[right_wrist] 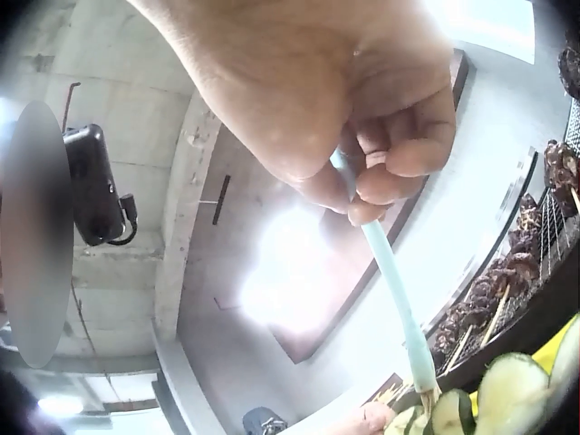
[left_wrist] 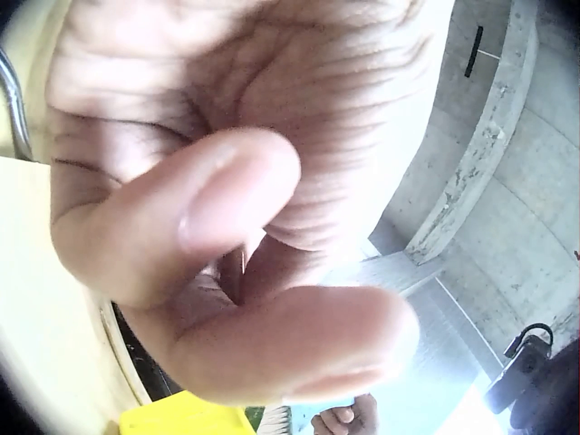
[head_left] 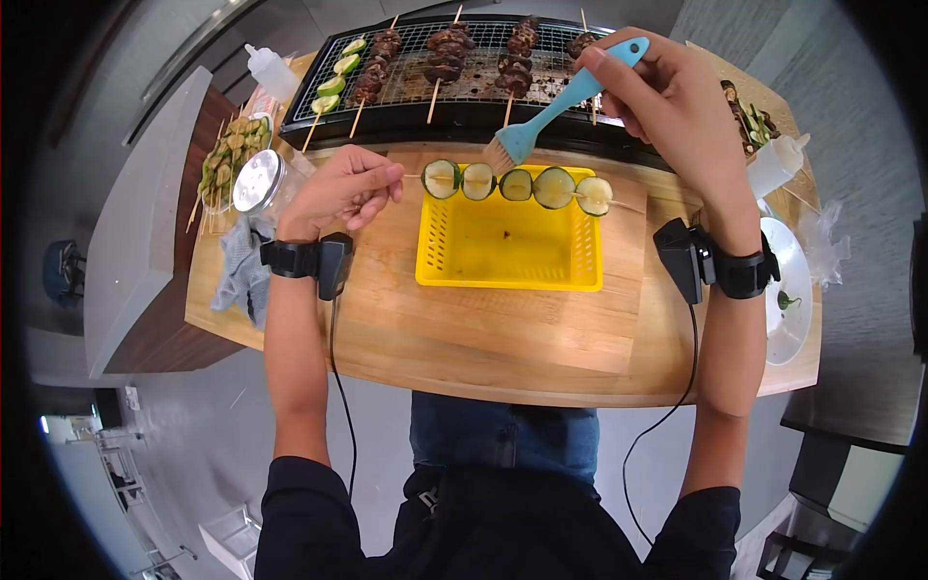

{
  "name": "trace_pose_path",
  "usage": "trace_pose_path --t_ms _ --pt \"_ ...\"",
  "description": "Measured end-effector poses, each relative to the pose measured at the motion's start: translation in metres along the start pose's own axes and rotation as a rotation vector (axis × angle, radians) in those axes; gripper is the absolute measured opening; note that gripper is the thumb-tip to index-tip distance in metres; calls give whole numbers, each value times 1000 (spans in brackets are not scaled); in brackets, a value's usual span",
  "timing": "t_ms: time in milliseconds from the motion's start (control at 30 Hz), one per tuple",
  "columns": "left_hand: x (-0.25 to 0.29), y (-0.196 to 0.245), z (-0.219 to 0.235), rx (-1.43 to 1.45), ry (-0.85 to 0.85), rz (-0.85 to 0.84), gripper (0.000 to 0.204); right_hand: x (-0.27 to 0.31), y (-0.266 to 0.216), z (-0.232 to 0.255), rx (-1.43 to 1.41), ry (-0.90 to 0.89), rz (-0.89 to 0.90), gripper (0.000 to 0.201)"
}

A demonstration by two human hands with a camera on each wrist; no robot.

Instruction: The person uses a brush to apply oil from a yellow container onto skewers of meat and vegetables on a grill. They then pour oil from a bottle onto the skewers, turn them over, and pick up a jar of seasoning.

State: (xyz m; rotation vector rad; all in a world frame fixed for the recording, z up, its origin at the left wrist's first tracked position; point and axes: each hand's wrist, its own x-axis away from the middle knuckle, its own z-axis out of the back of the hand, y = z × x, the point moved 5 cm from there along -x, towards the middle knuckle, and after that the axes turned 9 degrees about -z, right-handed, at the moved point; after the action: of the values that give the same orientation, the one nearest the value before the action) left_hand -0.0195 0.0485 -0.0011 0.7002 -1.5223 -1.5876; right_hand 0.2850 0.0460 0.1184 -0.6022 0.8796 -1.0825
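A left hand (head_left: 342,188) pinches a zucchini skewer (head_left: 515,185) by its end over a yellow basket (head_left: 507,259) as the right hand (head_left: 684,108) pinches a blue basting brush (head_left: 563,103) at the slices (head_left: 554,188), apparently mid-basting, the next stroke likely demanding a steady skewer.

Two hands (head_left: 340,191), one brush (head_left: 576,93), five cucumber slices (head_left: 516,186) on one held skewer (head_left: 626,204), one basket (head_left: 507,259), two squeeze bottles (head_left: 273,73)

Skewer (head_left: 515,185): five round, pale slices (head_left: 554,188) with green rind on a thin wooden stick (head_left: 623,204), held roughly level above the far rim of the yellow basket (head_left: 507,263). Brush (head_left: 570,98): light blue, tilted, handle (pierced near its end) rising rightward, pale bristles (head_left: 499,156) pointing down at the second and third slices from the left.
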Motion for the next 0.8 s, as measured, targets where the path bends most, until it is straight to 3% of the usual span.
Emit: trace_pose_path --t_ms 100,200,300,633,700,800 --pt "-1 0 0 20 1 -11 36 1 -1 4 -10 27 -74 23" --pt "0 0 0 30 22 -4 36 1 -1 -4 -158 -36 -25 22" --pt "1 1 0 44 40 -3 37 5 -7 -12 -136 -99 -15 21" --pt "0 1 0 49 23 -5 37 3 -9 -9 -155 -65 -39 24" --pt "0 0 0 48 19 -8 37 5 -11 -21 -262 -216 39 23" --pt "0 1 -1 66 7 -17 38 7 -10 -25 -187 -222 18 24"
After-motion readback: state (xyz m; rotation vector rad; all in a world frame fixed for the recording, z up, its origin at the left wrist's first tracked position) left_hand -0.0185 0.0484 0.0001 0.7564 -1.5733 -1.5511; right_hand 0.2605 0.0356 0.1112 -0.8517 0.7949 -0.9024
